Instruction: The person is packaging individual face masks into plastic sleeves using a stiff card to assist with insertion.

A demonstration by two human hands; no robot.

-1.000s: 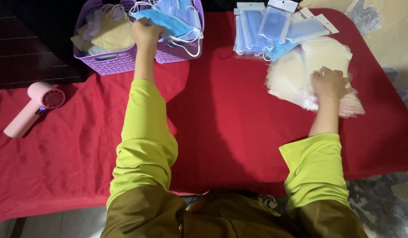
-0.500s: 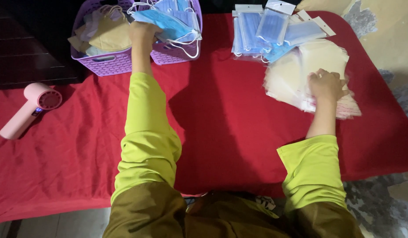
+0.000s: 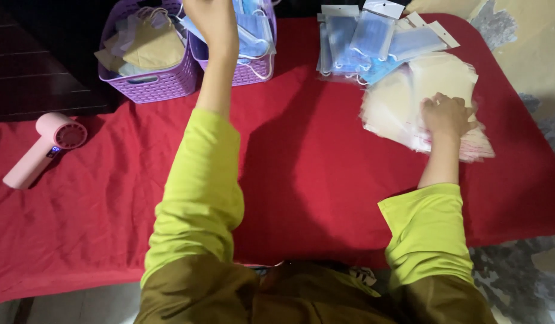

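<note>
One stack of clear bags [image 3: 409, 102] is pressed under the right hand [image 3: 446, 115], fingers curled on top, nothing grasped. Just beyond it lies a pile of packaged blue masks [image 3: 373, 42]. The left hand [image 3: 212, 21] is reached into one of two purple baskets [image 3: 163, 84] among loose blue masks [image 3: 253, 36]; its grip cannot be told. One pink handheld fan [image 3: 43, 147] lies well left. Bare red cloth [image 3: 313, 180] stays open between the hands.

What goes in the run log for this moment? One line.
left hand: over blue masks in purple basket | right hand: on clear bag stack | red cloth

Both arms wear bright lime-green sleeves [image 3: 199, 180] pushed up the forearms, over an olive-brown garment [image 3: 301, 294].
</note>
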